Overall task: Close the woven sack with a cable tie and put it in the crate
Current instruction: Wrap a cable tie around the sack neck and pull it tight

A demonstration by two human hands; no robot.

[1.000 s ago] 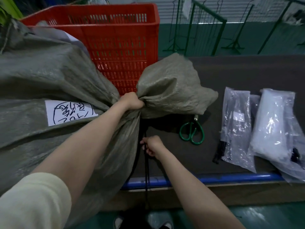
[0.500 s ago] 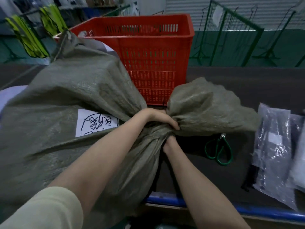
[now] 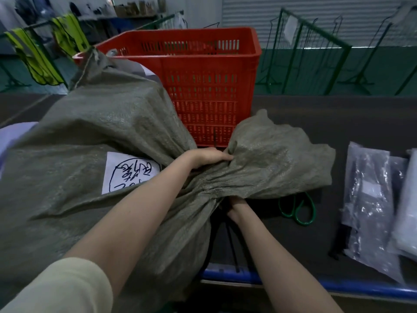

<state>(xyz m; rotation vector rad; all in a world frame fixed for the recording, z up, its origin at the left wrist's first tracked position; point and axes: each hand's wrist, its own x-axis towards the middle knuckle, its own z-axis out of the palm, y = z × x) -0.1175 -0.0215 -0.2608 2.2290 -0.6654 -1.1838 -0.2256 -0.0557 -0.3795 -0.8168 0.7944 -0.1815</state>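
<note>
A big grey-green woven sack [image 3: 94,141] with a white handwritten label lies on the dark table, its mouth bunched into a neck. My left hand [image 3: 208,157] grips that neck from above. My right hand [image 3: 235,207] is tucked under the neck, fingers hidden by the cloth, holding a black cable tie [image 3: 231,242] whose tail hangs down toward the table edge. A thin black tip shows above the neck, in front of the crate. The red slatted crate [image 3: 203,71] stands just behind the sack.
Green-handled scissors [image 3: 300,210] lie right of my right hand, partly under the sack's flared top. Clear plastic bags of ties [image 3: 370,199] sit at the right. A blue rail [image 3: 293,282] edges the table's front. Green metal racks stand behind.
My right hand rose from near the table edge to under the sack's neck, bringing the black tie with it. The view tilted up and left. My left hand kept its grip.
</note>
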